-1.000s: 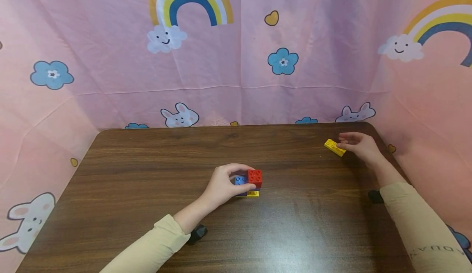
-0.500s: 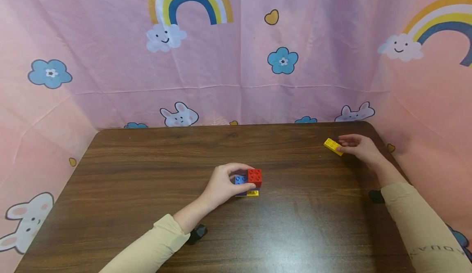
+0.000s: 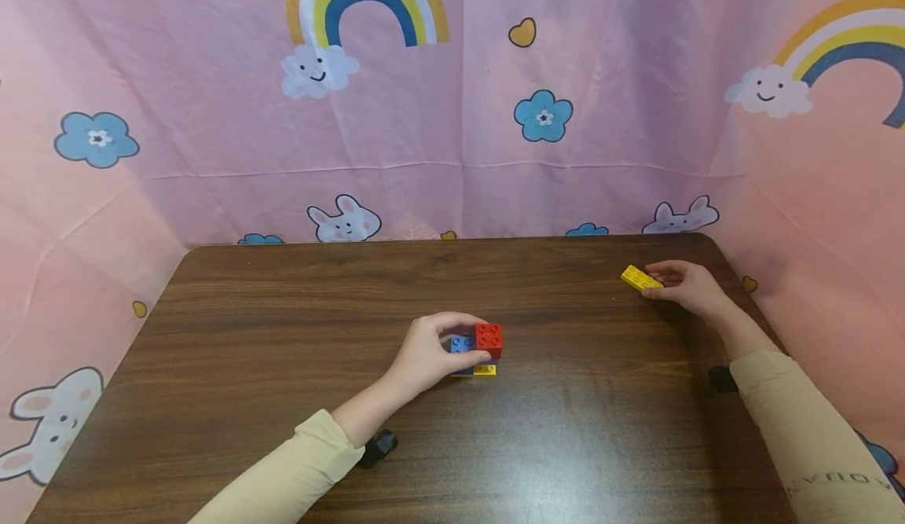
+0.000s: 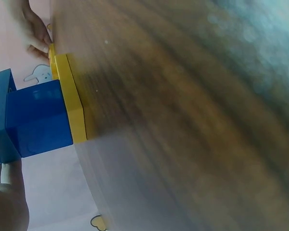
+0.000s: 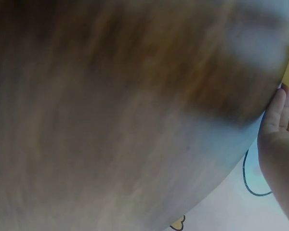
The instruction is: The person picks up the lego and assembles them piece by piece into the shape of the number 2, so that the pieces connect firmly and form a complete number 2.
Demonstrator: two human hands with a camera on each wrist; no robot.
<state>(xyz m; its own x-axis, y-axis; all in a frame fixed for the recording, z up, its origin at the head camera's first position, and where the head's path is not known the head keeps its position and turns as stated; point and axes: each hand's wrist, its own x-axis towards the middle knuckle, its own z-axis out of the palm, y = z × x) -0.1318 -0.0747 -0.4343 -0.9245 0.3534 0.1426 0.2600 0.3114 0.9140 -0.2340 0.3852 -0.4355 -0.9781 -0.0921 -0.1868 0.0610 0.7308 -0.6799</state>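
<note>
Near the middle of the table my left hand (image 3: 424, 349) grips a small stack of toy building bricks, thumb on the near side and fingers behind. On top sit a red brick (image 3: 489, 340) and a light blue brick (image 3: 462, 345). The left wrist view shows a dark blue brick (image 4: 41, 115) in the stack above a flat yellow base brick (image 4: 73, 103). At the far right my right hand (image 3: 693, 287) pinches the right end of a loose flat yellow brick (image 3: 639, 276) between thumb and fingers. That brick lies slanted, studs up, close over the tabletop.
The dark brown wooden table (image 3: 283, 304) ends at a pink patterned curtain (image 3: 459, 131) behind and at both sides. A black wrist device (image 3: 379, 448) sits below the left wrist, and another (image 3: 721, 378) by the right wrist.
My right thumb has come to the near edge of the loose yellow brick and the fingers have closed in behind its end. The left hand and the stack stay put.
</note>
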